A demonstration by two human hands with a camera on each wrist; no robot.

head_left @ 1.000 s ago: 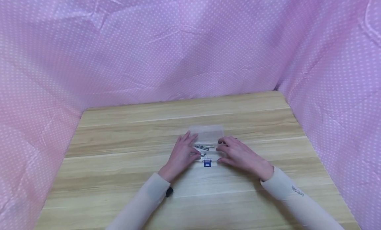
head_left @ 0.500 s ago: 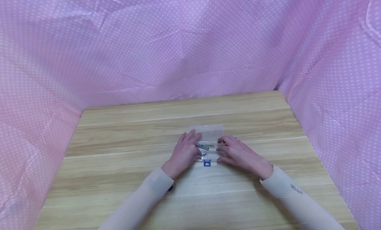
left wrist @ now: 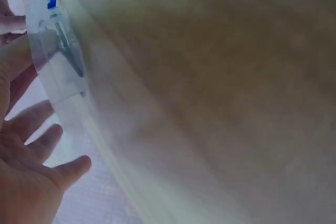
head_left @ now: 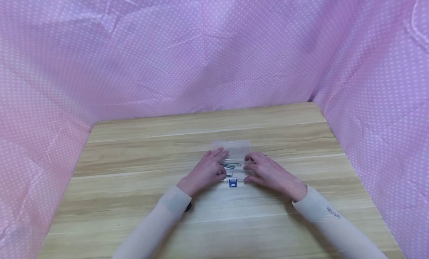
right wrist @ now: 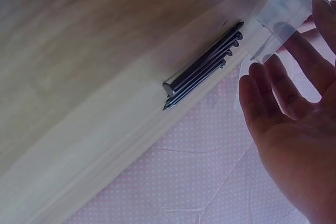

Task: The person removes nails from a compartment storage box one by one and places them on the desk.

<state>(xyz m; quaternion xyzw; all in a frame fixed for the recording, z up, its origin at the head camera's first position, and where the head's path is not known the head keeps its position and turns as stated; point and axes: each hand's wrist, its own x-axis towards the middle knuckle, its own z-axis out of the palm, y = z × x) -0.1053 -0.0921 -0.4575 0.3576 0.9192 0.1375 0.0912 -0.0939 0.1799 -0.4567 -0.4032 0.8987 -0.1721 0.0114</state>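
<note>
"Left hand (head_left: 205,170) first: how did it lie?"

"Its thumb and forefinger met at the front left of the clear box (head_left: 240,175). Whether they pinched a nail, I couldn't tell. Its other fingers were stretched out toward the lid (head_left: 237,149)."

"And the right hand (head_left: 269,174)?"

"That one held the box by its right end, thumb at the front, fingers curved along the side."

"Where was the box itself?"

"Between both hands on the wooden table (head_left: 134,199), its lid folded back flat, its blue latch (head_left: 233,183) hanging at the front."

"Anything inside?"

"Long nails (head_left: 231,165) lay across the back section, and part of another showed in the front left one, near the left thumb."

"Others outside?"

"A small bundle of loose nails (right wrist: 202,64) lay side by side on the table near the right hand."

"And around all that?"

"Pale sleeves (head_left: 167,210) on both arms, then pink dotted cloth (head_left: 167,58) behind the table."
</note>
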